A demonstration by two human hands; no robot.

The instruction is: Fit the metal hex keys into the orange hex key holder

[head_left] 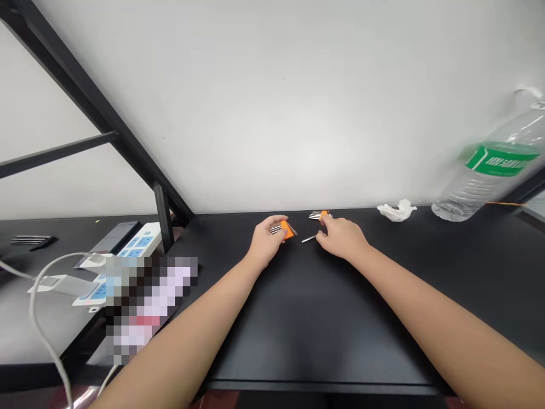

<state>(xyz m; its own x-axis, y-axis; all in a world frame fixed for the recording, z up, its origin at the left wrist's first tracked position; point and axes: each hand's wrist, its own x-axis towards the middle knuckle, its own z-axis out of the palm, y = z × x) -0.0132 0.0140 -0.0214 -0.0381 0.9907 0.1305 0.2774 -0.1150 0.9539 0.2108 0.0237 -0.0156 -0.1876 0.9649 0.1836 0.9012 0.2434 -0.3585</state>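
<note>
Black desk (306, 318) (shiny), pale wall (298, 113); left hand (264, 238) grips orange holder (288, 229).

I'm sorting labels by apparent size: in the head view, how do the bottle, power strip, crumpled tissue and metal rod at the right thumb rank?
1. Bottle, though cut off at the picture's right edge
2. Power strip, partly obscured
3. Crumpled tissue
4. Metal rod, judged by its visible part

The green label (502, 159) on the bottle (470, 187) is illegible.
</note>
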